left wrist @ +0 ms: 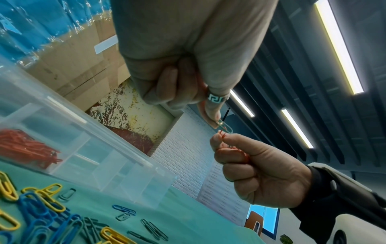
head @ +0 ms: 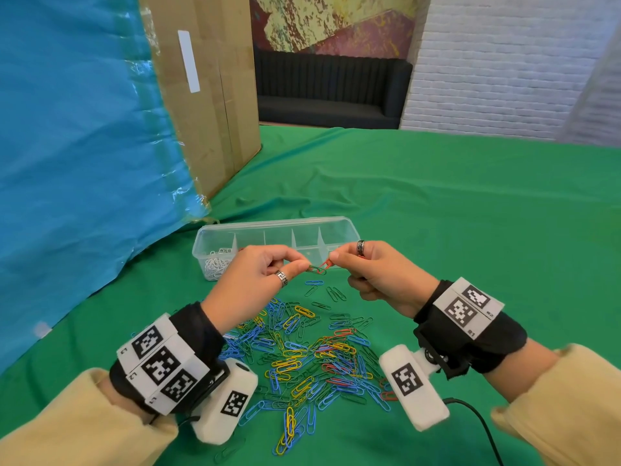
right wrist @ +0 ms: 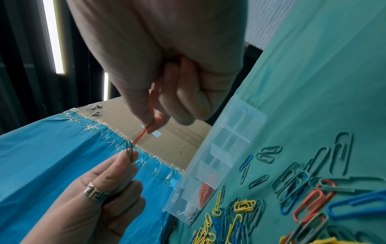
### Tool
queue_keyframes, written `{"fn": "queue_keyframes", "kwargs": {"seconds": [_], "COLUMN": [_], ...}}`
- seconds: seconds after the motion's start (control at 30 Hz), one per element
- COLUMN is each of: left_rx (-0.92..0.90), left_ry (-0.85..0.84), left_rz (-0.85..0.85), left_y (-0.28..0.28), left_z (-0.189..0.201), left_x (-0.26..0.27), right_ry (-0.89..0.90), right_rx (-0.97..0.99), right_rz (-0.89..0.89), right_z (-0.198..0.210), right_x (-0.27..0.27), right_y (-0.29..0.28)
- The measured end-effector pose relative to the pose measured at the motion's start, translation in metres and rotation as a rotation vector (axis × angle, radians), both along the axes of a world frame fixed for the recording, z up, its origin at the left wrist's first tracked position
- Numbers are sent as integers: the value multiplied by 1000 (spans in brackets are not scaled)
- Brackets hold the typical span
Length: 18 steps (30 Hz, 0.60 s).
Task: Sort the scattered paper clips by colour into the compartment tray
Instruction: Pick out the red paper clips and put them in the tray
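Both hands pinch linked clips above the cloth: left hand (head: 257, 280) holds a green clip (head: 315, 270) between thumb and forefinger, right hand (head: 379, 275) holds a red clip (head: 326, 263) the same way. The two clips are hooked together between the fingertips; the right wrist view shows the red one threaded into the green. More red shows inside the right fist, number unclear. Each hand wears a ring.

Nearest, on the green cloth (head: 470, 230), lies the loose pile (head: 312, 361): blue, yellow, green and a few red clips, tangled. A few green and one blue lie apart, just beyond the pile, under the hands.

Beyond the hands sits the clear tray (head: 279, 227), long side toward the person. White clips (head: 216, 264) fill its leftmost compartment; red clips (left wrist: 27, 148) sit in the next. Other compartments look bare.

Farther left, a cardboard box (head: 208, 95) stands, partly draped in blue sheet (head: 74, 129).
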<state>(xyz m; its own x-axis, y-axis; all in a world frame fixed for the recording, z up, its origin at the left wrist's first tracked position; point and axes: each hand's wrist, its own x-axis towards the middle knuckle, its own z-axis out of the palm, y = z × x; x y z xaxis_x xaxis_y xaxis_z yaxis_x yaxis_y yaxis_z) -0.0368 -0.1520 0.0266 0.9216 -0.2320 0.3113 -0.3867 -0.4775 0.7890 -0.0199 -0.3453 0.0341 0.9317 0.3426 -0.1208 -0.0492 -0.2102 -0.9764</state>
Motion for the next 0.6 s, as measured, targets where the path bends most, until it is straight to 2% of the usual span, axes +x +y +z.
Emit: {"fn": "queue_keyframes", "kwargs": {"seconds": [0.33, 0.6], "left_rx": [104, 265], "left_ry": [-125, -253], "left_rz": [13, 6], "left_y": [1, 6], "left_z": [-1, -1], "left_x": [0, 3], "right_ry": [164, 249], "right_rx": [62, 73], "right_rz": [-14, -38], "right_z": [5, 7], "right_x": [-2, 0], "right_y": [2, 12]}}
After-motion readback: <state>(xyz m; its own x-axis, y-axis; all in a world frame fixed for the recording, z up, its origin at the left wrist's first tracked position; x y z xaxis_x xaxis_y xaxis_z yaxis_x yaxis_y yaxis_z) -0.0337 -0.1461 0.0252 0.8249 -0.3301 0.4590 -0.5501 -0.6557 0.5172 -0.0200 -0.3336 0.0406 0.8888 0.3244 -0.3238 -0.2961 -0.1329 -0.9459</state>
